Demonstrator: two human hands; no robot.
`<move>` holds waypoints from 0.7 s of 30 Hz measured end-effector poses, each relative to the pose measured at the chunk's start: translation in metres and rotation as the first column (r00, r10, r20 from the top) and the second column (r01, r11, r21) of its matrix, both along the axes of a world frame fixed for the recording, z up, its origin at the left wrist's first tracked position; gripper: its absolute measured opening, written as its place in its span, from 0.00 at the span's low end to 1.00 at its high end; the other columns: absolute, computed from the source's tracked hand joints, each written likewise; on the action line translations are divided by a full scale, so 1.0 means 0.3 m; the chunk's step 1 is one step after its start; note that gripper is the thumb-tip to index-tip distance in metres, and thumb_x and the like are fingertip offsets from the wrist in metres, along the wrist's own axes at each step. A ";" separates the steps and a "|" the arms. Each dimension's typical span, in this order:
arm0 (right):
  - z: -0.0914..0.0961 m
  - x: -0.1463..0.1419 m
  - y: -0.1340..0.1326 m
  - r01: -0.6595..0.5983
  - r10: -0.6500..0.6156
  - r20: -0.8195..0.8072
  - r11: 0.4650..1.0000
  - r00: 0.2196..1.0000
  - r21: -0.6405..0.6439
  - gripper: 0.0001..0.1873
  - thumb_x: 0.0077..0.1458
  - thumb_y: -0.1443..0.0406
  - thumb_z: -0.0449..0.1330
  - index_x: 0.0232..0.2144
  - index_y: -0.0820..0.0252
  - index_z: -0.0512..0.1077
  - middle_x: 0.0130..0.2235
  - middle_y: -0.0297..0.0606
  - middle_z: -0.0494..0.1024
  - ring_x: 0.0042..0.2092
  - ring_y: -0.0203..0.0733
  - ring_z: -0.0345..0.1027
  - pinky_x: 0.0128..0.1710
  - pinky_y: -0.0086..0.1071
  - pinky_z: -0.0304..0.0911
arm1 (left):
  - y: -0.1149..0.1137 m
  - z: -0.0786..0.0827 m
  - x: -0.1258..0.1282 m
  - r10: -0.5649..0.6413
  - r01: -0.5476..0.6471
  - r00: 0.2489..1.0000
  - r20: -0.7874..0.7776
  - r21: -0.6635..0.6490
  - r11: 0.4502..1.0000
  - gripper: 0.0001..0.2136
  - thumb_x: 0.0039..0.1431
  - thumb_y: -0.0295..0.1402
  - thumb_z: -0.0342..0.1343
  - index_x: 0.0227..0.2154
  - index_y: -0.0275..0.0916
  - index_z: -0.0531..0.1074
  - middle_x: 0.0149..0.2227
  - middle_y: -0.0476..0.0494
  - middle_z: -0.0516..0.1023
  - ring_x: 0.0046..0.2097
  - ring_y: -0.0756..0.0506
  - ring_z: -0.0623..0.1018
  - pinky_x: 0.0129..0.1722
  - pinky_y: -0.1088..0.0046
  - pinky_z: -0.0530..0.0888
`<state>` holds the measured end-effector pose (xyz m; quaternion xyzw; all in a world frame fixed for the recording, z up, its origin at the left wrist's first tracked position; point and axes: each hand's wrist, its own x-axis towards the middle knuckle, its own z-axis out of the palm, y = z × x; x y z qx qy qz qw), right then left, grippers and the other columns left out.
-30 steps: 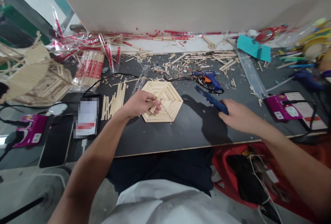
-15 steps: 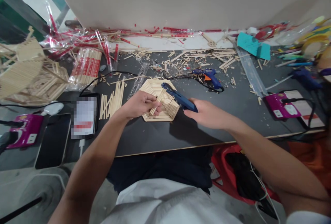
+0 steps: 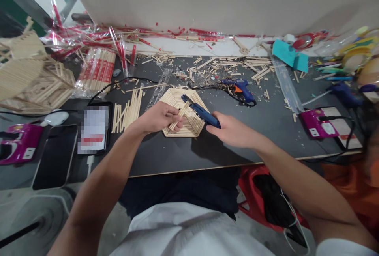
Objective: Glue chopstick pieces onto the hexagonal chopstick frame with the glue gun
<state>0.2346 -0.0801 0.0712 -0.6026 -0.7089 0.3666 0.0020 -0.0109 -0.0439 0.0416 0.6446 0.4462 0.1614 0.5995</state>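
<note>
My left hand (image 3: 161, 118) is closed in a pinch around a few thin wooden sticks (image 3: 184, 111), which slant up over a hexagonal wooden-stick panel (image 3: 194, 129). In my right hand (image 3: 229, 128) is a dark blue hand cutter (image 3: 204, 114), gripped by its handles. Its head is by the upper ends of the held sticks; whether the jaws touch them I cannot tell. Beneath both hands the panel lies flat, built of nested rows of sticks. Left of it, loose sticks (image 3: 130, 110) lie side by side on the dark table.
A blue glue gun (image 3: 241, 89) lies behind my right hand among scattered stick offcuts (image 3: 222, 63). Two phones (image 3: 55, 157) and a purple power strip (image 3: 22, 141) are at left, near a stick-built structure (image 3: 26, 74). Another purple power strip (image 3: 316, 123) sits at right.
The cutter and my right hand have shifted slightly left and up, nearer the held sticks' ends. My left hand keeps its pinch. The whole view has moved a little.
</note>
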 end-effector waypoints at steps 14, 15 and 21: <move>-0.002 -0.002 -0.004 -0.031 0.031 0.017 0.999 0.999 0.042 0.05 0.62 0.65 0.56 0.32 0.56 0.65 0.40 0.43 0.82 0.39 0.44 0.74 0.32 0.30 0.57 | 0.005 -0.001 -0.023 -0.069 0.077 0.994 -0.084 0.096 0.992 0.14 0.61 0.37 0.57 0.24 0.36 0.80 0.27 0.42 0.83 0.28 0.49 0.76 0.29 0.76 0.69; -0.002 -0.002 -0.005 -0.032 0.031 0.019 0.999 0.999 0.039 0.05 0.62 0.65 0.56 0.32 0.56 0.65 0.40 0.43 0.82 0.38 0.44 0.74 0.32 0.30 0.57 | 0.006 -0.002 -0.024 -0.069 0.078 0.994 -0.087 0.095 0.992 0.14 0.61 0.37 0.57 0.24 0.36 0.80 0.28 0.42 0.83 0.28 0.49 0.76 0.29 0.76 0.68; -0.002 -0.006 -0.008 -0.032 0.031 0.025 0.999 0.999 0.043 0.04 0.62 0.64 0.55 0.34 0.56 0.66 0.40 0.43 0.81 0.38 0.44 0.74 0.33 0.31 0.58 | 0.005 0.000 -0.024 -0.072 0.084 0.991 -0.110 0.112 0.990 0.15 0.61 0.38 0.57 0.23 0.36 0.80 0.27 0.42 0.82 0.26 0.49 0.74 0.26 0.75 0.66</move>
